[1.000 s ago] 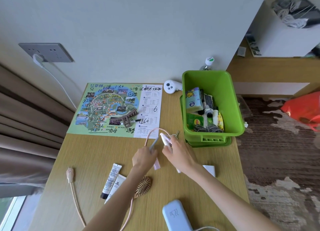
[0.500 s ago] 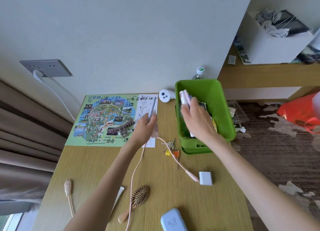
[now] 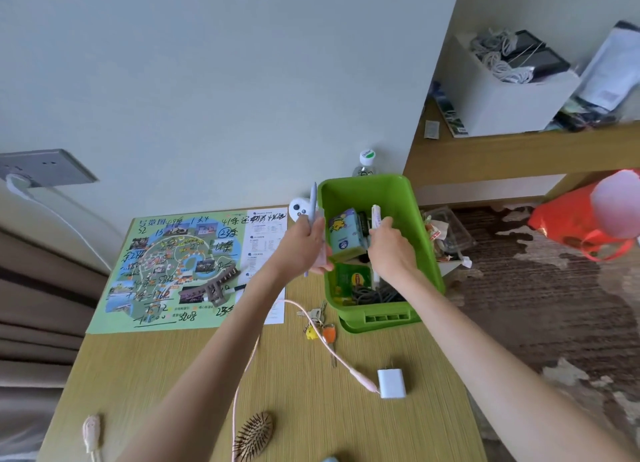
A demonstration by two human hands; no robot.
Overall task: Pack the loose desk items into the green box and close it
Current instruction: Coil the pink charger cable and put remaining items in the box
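The green box [image 3: 419, 219] stands open at the desk's far right, on its green lid [image 3: 367, 324]. Inside lie a teal carton [image 3: 343, 236], a green packet [image 3: 349, 278] and a grey cord. My right hand [image 3: 389, 250] is over the box interior and grips a white tube [image 3: 375, 215] upright. My left hand [image 3: 303, 247] hovers at the box's left rim and holds a grey pen [image 3: 312, 205] upright, plus a pale pink item I cannot make out.
On the desk lie a map sheet [image 3: 156, 274] with a brown hair clip [image 3: 213, 288], keys [image 3: 318, 321], a white charger [image 3: 391, 382] on a pink cable [image 3: 242, 375], a hairbrush [image 3: 254, 435], a white controller [image 3: 298, 209]. A bottle [image 3: 365, 162] stands behind the box.
Both hands rose from the desk middle to the box. My right hand carried the white tube in over the contents; my left hand brought the pen to the box's left rim.
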